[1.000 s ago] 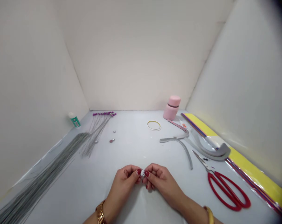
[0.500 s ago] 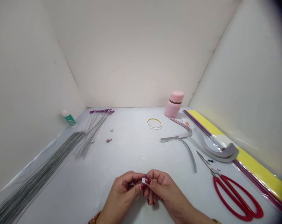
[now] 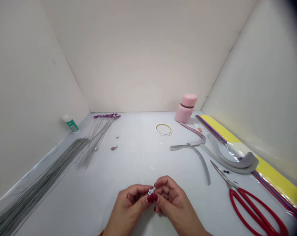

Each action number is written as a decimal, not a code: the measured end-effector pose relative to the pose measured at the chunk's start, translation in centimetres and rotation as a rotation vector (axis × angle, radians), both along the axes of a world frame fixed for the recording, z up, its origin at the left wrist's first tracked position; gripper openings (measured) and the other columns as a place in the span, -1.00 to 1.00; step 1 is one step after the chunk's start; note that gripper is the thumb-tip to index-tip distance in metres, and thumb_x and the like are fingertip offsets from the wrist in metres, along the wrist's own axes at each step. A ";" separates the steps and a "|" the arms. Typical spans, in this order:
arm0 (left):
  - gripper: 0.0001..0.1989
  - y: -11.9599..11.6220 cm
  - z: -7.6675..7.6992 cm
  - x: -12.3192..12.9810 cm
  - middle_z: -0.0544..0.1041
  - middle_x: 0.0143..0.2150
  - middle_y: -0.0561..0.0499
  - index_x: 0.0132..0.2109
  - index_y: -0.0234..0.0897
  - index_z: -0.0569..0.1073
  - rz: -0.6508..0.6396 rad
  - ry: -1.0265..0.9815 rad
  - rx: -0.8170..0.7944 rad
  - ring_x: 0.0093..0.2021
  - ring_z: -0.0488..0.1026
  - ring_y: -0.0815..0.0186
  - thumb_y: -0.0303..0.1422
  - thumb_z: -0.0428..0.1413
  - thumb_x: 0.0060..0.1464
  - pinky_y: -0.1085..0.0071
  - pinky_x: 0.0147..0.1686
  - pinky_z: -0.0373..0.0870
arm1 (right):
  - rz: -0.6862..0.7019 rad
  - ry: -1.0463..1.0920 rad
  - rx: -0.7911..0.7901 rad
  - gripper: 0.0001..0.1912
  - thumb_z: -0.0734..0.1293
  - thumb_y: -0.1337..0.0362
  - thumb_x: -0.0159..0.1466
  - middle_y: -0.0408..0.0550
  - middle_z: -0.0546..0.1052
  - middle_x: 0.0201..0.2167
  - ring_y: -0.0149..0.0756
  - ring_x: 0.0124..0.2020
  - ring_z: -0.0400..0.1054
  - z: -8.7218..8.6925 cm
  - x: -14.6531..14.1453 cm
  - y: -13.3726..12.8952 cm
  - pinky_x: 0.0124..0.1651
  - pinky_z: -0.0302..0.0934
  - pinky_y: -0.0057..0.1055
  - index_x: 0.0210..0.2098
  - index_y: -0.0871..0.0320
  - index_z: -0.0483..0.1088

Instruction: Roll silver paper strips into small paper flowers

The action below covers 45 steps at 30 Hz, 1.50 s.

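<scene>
Okay, a small silver piece is pinched between the fingertips of the left hand and the right hand, held low over the white table at the bottom centre of the view. The hands are together and both are clamped on the piece, with fingers curled in and red-painted nails right beside it. Its exact form is too small to tell.

Up and to the left of the hands, two small beads are lying on the table. Beyond them, long thin wires with purple beads at their far ends are spread out, next to a large wire bundle along the left side. A green-and-white glue bottle is placed in the far left corner.

Ahead, a thin ring is lying flat, with a pink bottle standing upright beyond it. To the right, curved grey strips are lying loose, with red scissors just below them — a yellow sheet runs along the right edge.
</scene>
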<state>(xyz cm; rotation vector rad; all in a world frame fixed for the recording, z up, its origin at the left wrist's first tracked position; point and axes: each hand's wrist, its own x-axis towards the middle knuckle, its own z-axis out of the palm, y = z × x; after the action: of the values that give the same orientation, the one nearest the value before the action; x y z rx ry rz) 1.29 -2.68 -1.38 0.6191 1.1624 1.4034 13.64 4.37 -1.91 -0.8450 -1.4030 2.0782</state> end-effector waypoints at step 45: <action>-0.83 -0.1 -1.4 0.0 0.43 -0.57 0.04 -0.35 -0.35 0.49 0.020 -0.326 -0.116 -0.52 0.33 0.40 -0.33 0.22 -0.11 0.46 -0.42 0.23 | 0.106 0.009 -0.188 -0.65 0.36 0.07 0.06 -0.13 0.46 -0.62 -0.55 -0.67 0.22 0.5 0.1 0.4 -0.59 0.03 -0.60 -0.48 0.27 0.27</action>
<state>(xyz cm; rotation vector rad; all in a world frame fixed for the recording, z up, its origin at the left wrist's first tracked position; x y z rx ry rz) 1.33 -2.74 -2.73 0.2836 0.9812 1.3827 13.70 4.80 -1.39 -0.8496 -1.2883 2.3202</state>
